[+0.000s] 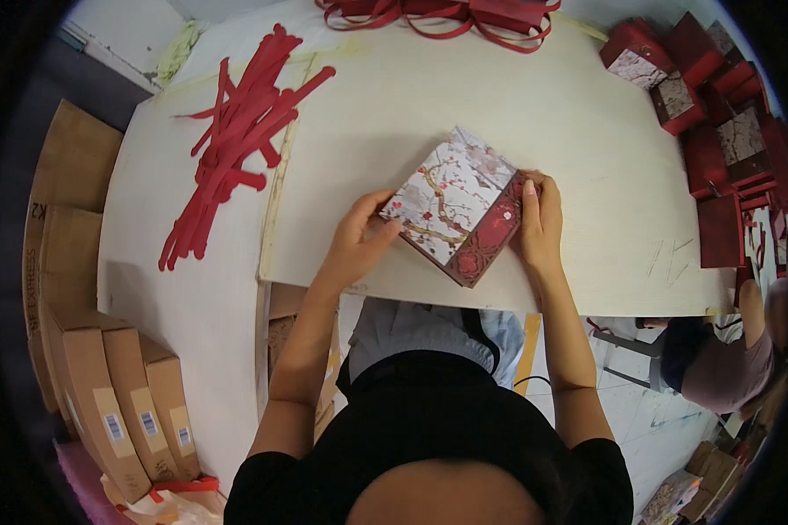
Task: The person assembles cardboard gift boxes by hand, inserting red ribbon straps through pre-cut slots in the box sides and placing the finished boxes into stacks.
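Observation:
Between my two hands is a decorated box point(451, 197), turned at an angle over the table near its front edge. Its top is white with a branch and red blossom print, and a dark red ornamental band runs along one side. My left hand point(359, 238) grips the left corner, thumb on the top edge. At the right corner my right hand point(541, 219) holds the red-banded side, its thumb pointing up along it. The fingers under the box are hidden. I cannot tell whether its underside touches the table.
Red ribbons point(236, 144) lie heaped at the left. Red bags with looped handles point(481, 17) sit at the far edge. Several red boxes point(700, 114) are stacked at right, near a seated person point(727, 367). Brown cartons point(123, 402) stand at lower left.

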The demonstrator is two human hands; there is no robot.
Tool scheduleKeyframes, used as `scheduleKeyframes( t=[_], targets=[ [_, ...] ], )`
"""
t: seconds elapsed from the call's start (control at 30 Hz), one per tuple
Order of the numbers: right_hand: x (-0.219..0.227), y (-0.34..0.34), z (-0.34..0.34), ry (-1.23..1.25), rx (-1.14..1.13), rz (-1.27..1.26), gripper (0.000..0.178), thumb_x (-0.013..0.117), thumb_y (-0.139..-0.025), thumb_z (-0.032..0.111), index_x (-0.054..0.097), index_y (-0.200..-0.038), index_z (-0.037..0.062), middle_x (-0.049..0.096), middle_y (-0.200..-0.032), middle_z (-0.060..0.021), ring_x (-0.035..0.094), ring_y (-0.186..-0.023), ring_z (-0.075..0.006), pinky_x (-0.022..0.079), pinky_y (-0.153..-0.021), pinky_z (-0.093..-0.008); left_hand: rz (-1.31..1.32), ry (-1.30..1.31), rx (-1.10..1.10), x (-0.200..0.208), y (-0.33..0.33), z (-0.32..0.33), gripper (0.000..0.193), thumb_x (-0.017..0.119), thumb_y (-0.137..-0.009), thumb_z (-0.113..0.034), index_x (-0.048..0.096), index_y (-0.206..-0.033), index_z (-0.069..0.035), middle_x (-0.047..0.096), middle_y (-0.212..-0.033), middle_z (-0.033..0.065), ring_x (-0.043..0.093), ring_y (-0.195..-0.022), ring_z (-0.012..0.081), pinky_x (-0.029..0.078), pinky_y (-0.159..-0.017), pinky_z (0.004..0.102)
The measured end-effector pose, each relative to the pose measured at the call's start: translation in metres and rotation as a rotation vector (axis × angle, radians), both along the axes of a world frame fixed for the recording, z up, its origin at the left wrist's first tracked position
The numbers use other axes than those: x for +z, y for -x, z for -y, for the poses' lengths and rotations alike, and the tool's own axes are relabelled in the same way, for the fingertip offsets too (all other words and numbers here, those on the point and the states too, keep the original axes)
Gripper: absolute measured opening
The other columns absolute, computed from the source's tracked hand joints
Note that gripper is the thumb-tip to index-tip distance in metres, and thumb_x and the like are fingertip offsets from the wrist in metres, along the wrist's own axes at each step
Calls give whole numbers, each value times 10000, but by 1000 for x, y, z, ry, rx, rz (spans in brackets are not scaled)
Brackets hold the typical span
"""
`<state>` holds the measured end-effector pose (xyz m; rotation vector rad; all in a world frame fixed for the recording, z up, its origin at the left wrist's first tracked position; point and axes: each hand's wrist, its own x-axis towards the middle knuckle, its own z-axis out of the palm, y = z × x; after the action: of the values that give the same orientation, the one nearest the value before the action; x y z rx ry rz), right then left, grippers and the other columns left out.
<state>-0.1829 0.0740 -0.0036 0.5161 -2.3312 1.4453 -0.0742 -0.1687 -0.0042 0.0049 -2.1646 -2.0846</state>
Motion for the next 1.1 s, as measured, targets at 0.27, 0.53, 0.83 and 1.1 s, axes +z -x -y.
scheduleKeyframes(
  t=[0.27, 0.53, 0.83, 1.1],
  targets=[
    [6, -12, -13, 14, -7, 170, 232, 495, -913, 187, 538, -818, -20, 507, -638, -84, 467, -605, -119, 397, -563, -263, -59, 27, 99, -1, -20, 7, 333, 729, -779, -242, 497, -867, -20, 475, -818, -9, 437, -752, 71, 382, -665, 205],
    [23, -74, -17, 197, 63, 232, 236, 441, -934, 191, 541, -892, -17, 502, -730, -37, 432, -668, -94, 375, -607, -243, -108, 64, 117, 28, -42, -40, 398, 755, -753, -279, 439, -702, -42, 401, -629, -28, 357, -589, 62, 321, -508, 213],
    [12, -109, -21, 117, -73, 38, 280, 432, -936, 183, 425, -715, 12, 349, -601, -39, 332, -574, -110, 299, -498, -282, -177, 93, 179, 23, -50, -65, 368, 702, -802, -255, 437, -672, -35, 400, -593, -24, 343, -564, 49, 299, -474, 219],
    [12, -119, -15, 41, -75, 260, 389, 461, -945, 190, 335, -619, 19, 268, -544, -19, 258, -553, -68, 253, -460, -267, 24, 114, 285, 0, -63, -70, 361, 619, -862, -227, 433, -639, -14, 393, -583, -6, 311, -562, 48, 269, -475, 234]
  ],
)
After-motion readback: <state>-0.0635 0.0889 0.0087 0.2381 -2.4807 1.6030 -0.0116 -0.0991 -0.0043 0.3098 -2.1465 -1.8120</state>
